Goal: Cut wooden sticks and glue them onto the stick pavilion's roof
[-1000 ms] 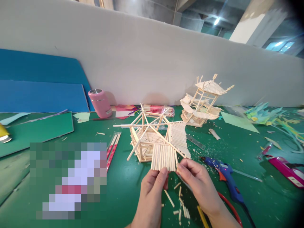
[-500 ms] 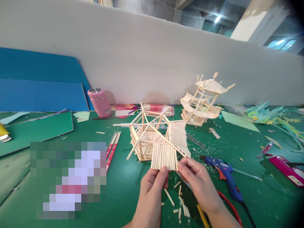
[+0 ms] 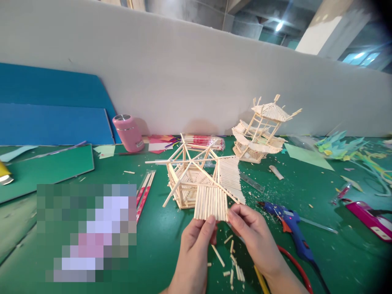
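Observation:
A half-built pavilion roof of pale wooden sticks (image 3: pixel 196 175) stands on the green table (image 3: pixel 159 245). Its nearest face is a panel of side-by-side sticks (image 3: pixel 211 202). My left hand (image 3: pixel 196 249) pinches the panel's lower left edge between thumb and fingers. My right hand (image 3: pixel 254 239) pinches the lower right corner of the same panel. A finished stick pavilion (image 3: pixel 261 130) stands behind, near the white wall. Short cut stick pieces (image 3: pixel 231 261) lie between my wrists.
A blue glue gun (image 3: pixel 290 228) with a red cord lies right of my right hand. Packs of sticks (image 3: pixel 145 192) lie left of the model. A pink cup (image 3: pixel 128 132), blue boards (image 3: pixel 52 110), paper scraps (image 3: pixel 339 149) and a magenta tool (image 3: pixel 367 218) ring the work area.
Both hands and the stick panel stay almost still; only the view shifts slightly.

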Demonstrator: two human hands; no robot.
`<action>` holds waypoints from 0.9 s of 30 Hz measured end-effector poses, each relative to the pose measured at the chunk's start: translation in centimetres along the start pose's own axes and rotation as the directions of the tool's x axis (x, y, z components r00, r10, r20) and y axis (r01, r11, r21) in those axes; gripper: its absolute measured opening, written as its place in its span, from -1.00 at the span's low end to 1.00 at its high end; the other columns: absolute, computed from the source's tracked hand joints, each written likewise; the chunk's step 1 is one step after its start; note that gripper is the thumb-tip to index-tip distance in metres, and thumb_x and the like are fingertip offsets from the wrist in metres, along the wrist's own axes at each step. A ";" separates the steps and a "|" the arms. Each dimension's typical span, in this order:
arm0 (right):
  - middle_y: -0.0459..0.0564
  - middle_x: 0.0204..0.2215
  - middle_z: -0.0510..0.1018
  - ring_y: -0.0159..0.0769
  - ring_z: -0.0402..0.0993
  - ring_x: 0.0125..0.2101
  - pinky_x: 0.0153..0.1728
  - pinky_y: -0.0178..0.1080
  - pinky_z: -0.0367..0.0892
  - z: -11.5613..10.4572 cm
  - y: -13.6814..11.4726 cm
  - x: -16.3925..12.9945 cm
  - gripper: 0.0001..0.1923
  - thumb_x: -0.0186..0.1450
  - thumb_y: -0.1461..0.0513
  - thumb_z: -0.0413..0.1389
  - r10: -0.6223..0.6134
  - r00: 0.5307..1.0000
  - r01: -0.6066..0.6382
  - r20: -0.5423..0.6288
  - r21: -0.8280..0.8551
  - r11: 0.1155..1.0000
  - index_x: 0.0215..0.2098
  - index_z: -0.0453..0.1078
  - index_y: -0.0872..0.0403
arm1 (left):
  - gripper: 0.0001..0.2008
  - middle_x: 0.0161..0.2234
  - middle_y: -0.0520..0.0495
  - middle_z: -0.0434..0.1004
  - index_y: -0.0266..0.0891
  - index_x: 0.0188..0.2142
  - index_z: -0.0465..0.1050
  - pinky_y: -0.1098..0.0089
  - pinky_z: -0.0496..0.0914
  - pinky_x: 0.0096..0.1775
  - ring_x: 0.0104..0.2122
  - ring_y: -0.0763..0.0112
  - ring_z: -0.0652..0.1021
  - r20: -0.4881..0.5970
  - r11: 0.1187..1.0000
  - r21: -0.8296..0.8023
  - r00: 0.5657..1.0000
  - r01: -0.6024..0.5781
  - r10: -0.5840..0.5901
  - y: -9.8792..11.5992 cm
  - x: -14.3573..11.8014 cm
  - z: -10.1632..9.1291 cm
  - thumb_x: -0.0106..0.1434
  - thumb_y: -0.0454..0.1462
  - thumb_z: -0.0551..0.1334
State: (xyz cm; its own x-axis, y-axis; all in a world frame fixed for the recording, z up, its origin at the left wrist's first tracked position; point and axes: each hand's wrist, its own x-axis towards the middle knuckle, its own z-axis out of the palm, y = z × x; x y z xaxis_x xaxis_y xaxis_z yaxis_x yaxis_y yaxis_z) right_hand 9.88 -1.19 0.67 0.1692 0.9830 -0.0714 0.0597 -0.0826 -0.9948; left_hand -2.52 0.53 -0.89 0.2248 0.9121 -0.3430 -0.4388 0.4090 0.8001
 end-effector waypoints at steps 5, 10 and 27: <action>-0.25 -0.65 0.11 -0.46 -0.04 -0.59 -0.59 -0.35 -0.04 0.0 0.1 0.1 -0.68 0.25 0.07 0.04 -0.005 1.000 0.005 0.006 -0.019 1.000 -0.57 0.20 0.07 | -0.73 -0.61 0.06 0.33 -0.29 -0.60 0.40 0.43 0.18 -0.40 -0.52 0.47 0.27 0.016 1.000 -0.004 1.000 0.000 0.000 -0.1 0.0 -0.1 0.07 -0.13 0.28; -0.24 -0.64 0.13 -0.46 -0.01 -0.58 -0.57 -0.34 -0.02 0.0 0.3 0.3 -0.70 0.24 0.08 0.05 -0.002 1.000 0.002 0.015 -0.015 1.000 -0.55 0.22 0.08 | -0.73 -0.60 0.05 0.34 -0.29 -0.59 0.40 0.43 0.18 -0.39 -0.51 0.46 0.27 0.023 1.000 0.010 1.000 -0.010 0.010 -0.1 0.1 -0.1 0.09 -0.14 0.26; -0.26 -0.68 0.09 -0.49 -0.08 -0.63 -0.62 -0.36 -0.10 0.7 1.1 0.3 -0.76 0.20 0.09 0.12 0.114 0.992 -0.086 -0.055 0.366 0.927 -0.52 0.28 0.07 | -0.74 -0.60 0.01 0.37 -0.31 -0.58 0.44 0.42 0.20 -0.42 -0.53 0.46 0.29 0.002 1.000 0.014 1.000 -0.012 0.012 0.3 -0.2 0.1 0.05 -0.14 0.29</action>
State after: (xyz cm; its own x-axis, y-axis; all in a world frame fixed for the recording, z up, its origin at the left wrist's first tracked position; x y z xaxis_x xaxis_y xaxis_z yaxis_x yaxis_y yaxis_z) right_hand 9.28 -0.86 -0.50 0.2288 0.9566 -0.1804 -0.3190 -0.1014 -0.9423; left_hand -2.63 0.51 -0.54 0.2211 0.9167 -0.3328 -0.4289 0.3979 0.8110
